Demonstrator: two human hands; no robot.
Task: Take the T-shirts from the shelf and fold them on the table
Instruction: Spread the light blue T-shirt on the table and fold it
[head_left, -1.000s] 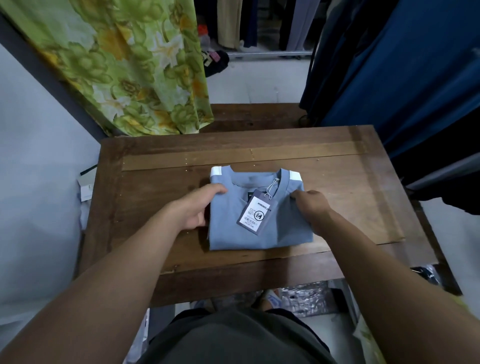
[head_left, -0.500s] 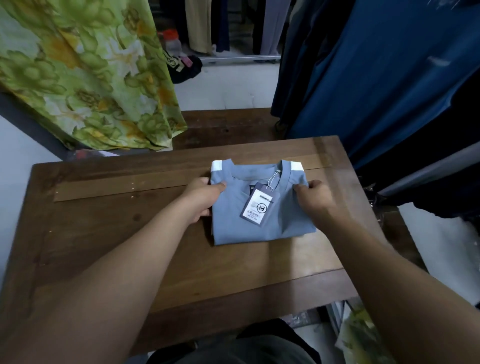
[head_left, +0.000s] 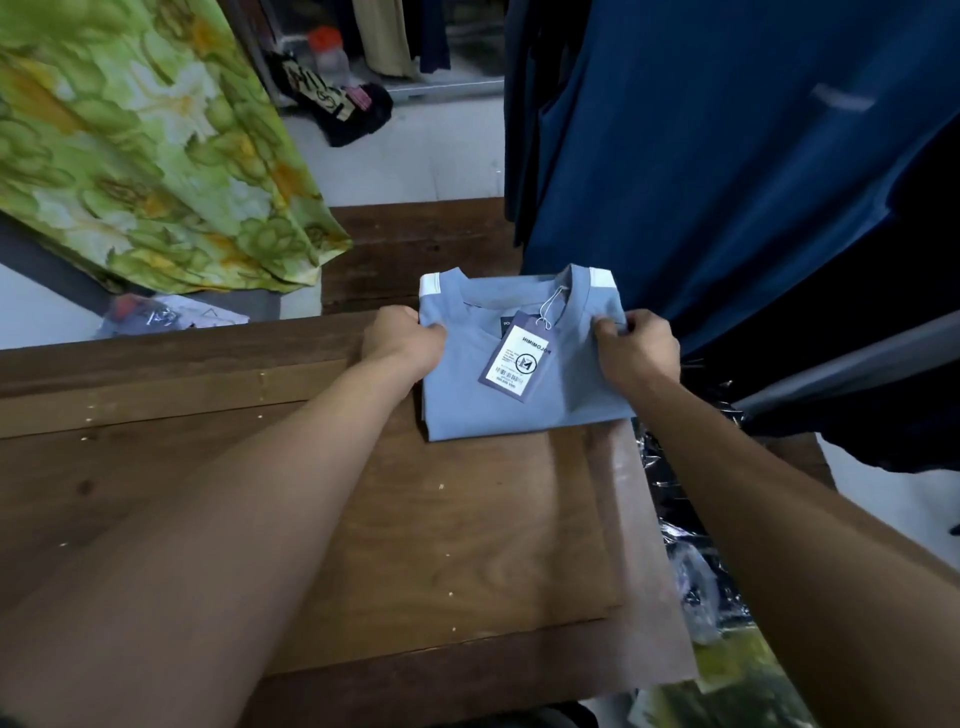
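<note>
Hands frame a folded blue T-shirt lying at about one o'clock on the wooden surface, near its far right corner. The left hand pinches the left edge with curled fingers; the right hand grips the right edge the same way — likely to keep the fold square while shifting the bundle. A swing tag lies face-up below the collar. Dark blue garments hang at two o'clock, floral fabric at ten.
</note>
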